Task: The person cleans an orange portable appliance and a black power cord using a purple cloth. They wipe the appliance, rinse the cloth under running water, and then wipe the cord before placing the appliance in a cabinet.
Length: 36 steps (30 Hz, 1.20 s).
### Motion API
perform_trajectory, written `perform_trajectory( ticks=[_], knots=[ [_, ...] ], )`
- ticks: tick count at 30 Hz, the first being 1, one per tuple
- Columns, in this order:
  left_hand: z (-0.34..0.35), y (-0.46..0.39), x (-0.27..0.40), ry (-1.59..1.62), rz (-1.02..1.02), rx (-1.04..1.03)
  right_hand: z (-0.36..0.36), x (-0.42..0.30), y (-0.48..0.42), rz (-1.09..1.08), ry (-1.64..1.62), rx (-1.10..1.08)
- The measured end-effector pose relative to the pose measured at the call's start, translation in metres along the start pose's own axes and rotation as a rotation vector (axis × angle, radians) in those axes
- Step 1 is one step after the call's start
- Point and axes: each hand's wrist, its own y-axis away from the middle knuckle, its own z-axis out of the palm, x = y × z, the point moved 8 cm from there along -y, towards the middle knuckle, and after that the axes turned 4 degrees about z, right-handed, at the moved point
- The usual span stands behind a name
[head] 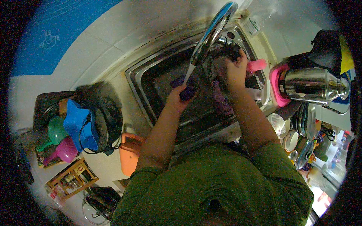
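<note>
Over the metal sink point(140, 84), my left hand point(180, 99) is closed on a dark purple cloth point(189, 89) beneath the spout of the curved chrome faucet point(210, 31). White-looking water falls from the spout onto that hand. My right hand point(237, 67) reaches to the far right part of the sink, by the faucet base point(224, 41); dark material lies at its fingers, and whether it grips anything is unclear. A purple patterned cloth point(222, 99) hangs over the sink's divider, left of my right forearm.
A pink-handled object point(256, 65) lies right of my right hand. Beyond it stands a steel container point(306, 84) on a pink base. Bowls point(290, 140) and plates sit lower right. An orange container point(130, 155), a blue basin point(79, 124) and green and pink scoops are at the left.
</note>
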Motion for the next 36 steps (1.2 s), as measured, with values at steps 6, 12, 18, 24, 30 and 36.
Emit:
perform_trajectory(
  ticks=[6, 12, 18, 24, 30, 36],
  knots=[
    [-0.008, 0.024, 0.008, -0.055, 0.002, 0.045, 0.007, 0.02, -0.026, 0.302, -0.071, -0.07],
    [-0.011, 0.052, 0.019, -0.262, -0.042, 0.03, 0.031, -0.011, 0.052, -0.073, 0.101, -0.429],
    [0.021, 0.1, 0.034, -0.919, -0.156, -0.094, 0.077, -0.086, 0.159, -1.025, 0.474, -1.0],
    [0.084, 0.126, 0.049, -1.578, 0.291, -0.339, 0.105, -0.076, 0.154, -0.665, 0.897, -1.269],
    [0.083, 0.12, 0.047, -2.007, 0.545, -0.221, 0.11, -0.014, 0.156, -0.392, 1.162, -1.225],
    [0.08, 0.129, 0.039, -2.296, 0.693, -0.317, 0.118, 0.004, 0.202, -1.025, 1.003, -1.319]
  ],
)
